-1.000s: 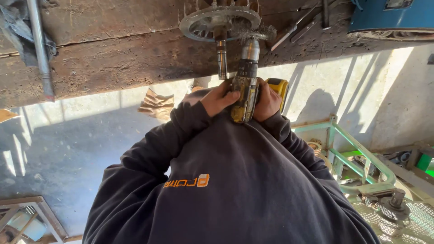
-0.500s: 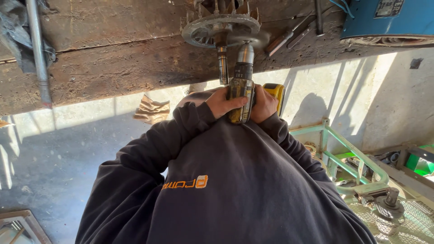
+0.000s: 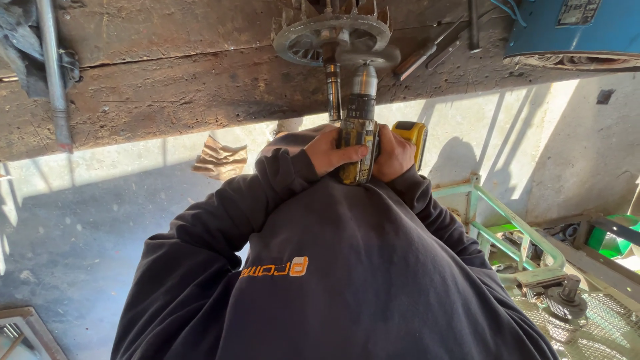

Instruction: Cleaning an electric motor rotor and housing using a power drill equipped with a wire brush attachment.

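Left hand: our left hand (image 3: 331, 155) is wrapped shut around the body of the cordless drill (image 3: 358, 137), fingers curled across its worn yellow housing, thumb side toward our chest.
Right hand: our right hand (image 3: 395, 155) is closed on the other side of the same drill, gripping the handle; its fingers are mostly hidden behind the tool, so we cannot tell where the trigger finger lies.
Drill: held between our two hands, pulled in close against the front of our dark sweatshirt (image 3: 333, 273), with the grey chuck pointing away from us toward the bench.
Battery: the yellow battery pack (image 3: 412, 137) sticks out just beyond our right hand.
Metal wheel: straight ahead of our hands, a round toothed metal wheel (image 3: 331, 32) lies on the workbench; the drill's chuck meets its rim, though we cannot make out the bit itself.
Shaft: a steel shaft (image 3: 333, 90) runs from the wheel's hub back toward our left hand, just beside the drill.
Workbench: a rough, stained wooden workbench (image 3: 167, 87) spans the view beyond our hands.
Pipe: far off to the left of our left hand, a grey metal pipe (image 3: 52, 73) rests across the bench.
Blue machine: beyond and to the right of our right hand sits a blue machine casing (image 3: 573, 30).
Green frame: below and right of our right arm, a pale green metal frame (image 3: 507, 223) stands on the floor.
Crumpled paper: left of our left hand, on the sunlit floor, lies a crumpled brown paper (image 3: 219, 159).
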